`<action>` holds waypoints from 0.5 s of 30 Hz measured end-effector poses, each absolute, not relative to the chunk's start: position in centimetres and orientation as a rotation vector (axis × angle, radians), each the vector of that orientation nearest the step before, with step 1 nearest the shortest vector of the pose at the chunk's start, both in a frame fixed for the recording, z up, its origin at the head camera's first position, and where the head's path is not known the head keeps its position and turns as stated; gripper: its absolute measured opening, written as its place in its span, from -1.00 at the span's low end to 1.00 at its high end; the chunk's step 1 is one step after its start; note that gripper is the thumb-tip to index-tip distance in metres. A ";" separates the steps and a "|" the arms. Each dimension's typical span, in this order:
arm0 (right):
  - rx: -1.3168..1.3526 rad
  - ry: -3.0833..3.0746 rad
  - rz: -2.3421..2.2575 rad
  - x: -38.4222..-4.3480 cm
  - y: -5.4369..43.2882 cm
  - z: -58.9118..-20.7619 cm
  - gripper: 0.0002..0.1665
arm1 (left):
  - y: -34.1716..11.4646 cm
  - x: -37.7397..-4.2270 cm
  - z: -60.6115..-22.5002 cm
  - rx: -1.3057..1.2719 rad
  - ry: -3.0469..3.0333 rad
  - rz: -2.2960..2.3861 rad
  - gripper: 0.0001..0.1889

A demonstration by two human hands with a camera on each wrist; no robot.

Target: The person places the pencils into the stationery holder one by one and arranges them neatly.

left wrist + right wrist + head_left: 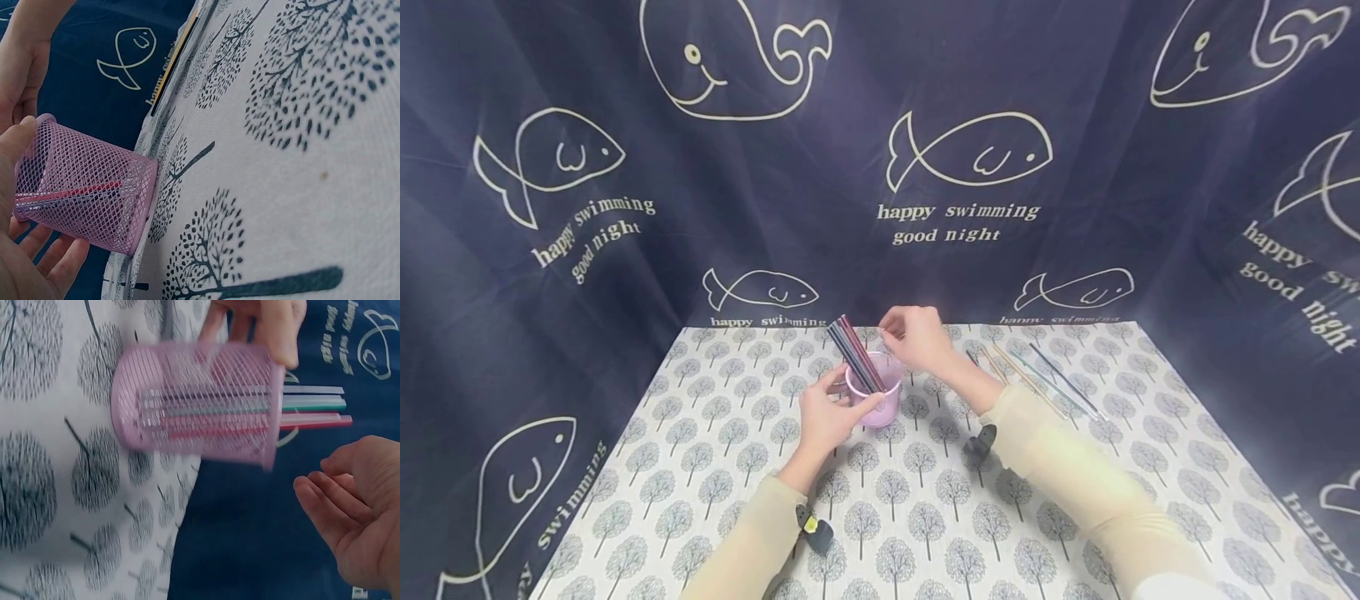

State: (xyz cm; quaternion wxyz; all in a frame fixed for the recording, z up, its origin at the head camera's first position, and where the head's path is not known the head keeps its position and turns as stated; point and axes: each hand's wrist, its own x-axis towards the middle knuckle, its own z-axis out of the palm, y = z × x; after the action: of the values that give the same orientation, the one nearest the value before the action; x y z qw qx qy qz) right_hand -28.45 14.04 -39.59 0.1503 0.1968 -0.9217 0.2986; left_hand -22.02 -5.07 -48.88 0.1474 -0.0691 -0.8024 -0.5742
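Note:
A pink mesh pen cup (883, 412) stands on the cloth with a bundle of thin coloured sticks (859, 358) leaning in it, their ends above the rim. My left hand (826, 418) grips the cup from its left side, thumb at the rim. In the right wrist view, white, green and red sticks (315, 406) poke out past the rim. Just beyond the cup's right side, my right hand (917, 337) hovers with loosely bent fingers and nothing visible in them. Its fingertips are apart from the sticks in the right wrist view.
Several more thin sticks (1060, 385) lie spread on the tree-print cloth (925, 521) at the right, beyond my right forearm. A dark blue curtain (850, 183) with fish drawings rises behind the table's back edge and at both sides.

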 end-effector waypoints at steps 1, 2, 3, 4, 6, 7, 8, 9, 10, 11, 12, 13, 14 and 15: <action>0.553 -2.640 0.864 -28.5 14.6 -39.5 -0.86 | -5.0 -22.0 -48.8 -0.198 -2.313 -1.654 -0.20; 0.539 -2.632 0.870 -28.6 15.2 -39.3 -0.86 | -5.0 -22.0 -48.8 -0.195 -2.320 -1.654 -0.20; 0.526 -2.627 0.874 -28.7 15.8 -39.2 -0.84 | -5.0 -22.0 -48.8 -0.192 -2.325 -1.655 -0.20; 0.517 -2.622 0.877 -28.7 16.4 -39.2 -0.83 | -5.0 -22.0 -48.8 -0.188 -2.329 -1.658 -0.20; 0.498 -2.615 0.873 -28.8 17.7 -39.1 -0.82 | -5.0 -22.0 -48.8 -0.174 -2.337 -1.668 -0.19; 0.488 -2.613 0.871 -28.8 18.3 -39.1 -0.81 | -5.0 -22.0 -48.8 -0.166 -2.339 -1.673 -0.18; 0.476 -2.611 0.868 -28.8 18.9 -39.1 -0.81 | -5.0 -22.1 -48.8 -0.159 -2.340 -1.680 -0.18; 0.461 -2.610 0.863 -28.9 19.5 -39.1 -0.81 | -5.0 -22.1 -48.8 -0.155 -2.340 -1.685 -0.17; 0.441 -2.610 0.866 -28.8 20.1 -39.1 -0.82 | -5.0 -22.1 -48.9 -0.151 -2.341 -1.691 -0.17; 0.423 -2.606 0.860 -28.8 20.7 -39.1 -0.83 | -5.0 -22.1 -48.9 -0.147 -2.342 -1.696 -0.17; 0.406 -2.605 0.858 -28.7 21.3 -39.2 -0.83 | -5.0 -22.1 -48.9 -0.147 -2.341 -1.700 -0.17; 0.387 -2.607 0.854 -28.7 21.8 -39.2 -0.83 | -5.1 -22.2 -49.0 -0.145 -2.340 -1.702 -0.17; 0.370 -2.608 0.849 -28.7 22.4 -39.2 -0.84 | -5.1 -22.2 -49.0 -0.146 -2.340 -1.701 -0.16; 0.354 -2.611 0.841 -28.6 22.9 -39.3 -0.84 | -5.1 -22.2 -49.1 -0.146 -2.337 -1.698 -0.16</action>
State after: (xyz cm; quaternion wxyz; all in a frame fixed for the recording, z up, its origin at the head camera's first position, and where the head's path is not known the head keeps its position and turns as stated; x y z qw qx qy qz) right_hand -28.63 22.88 -39.32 0.1870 0.1257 -0.9274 0.2987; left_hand -22.24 -5.13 -49.06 0.1243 -0.0501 -0.8018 -0.5824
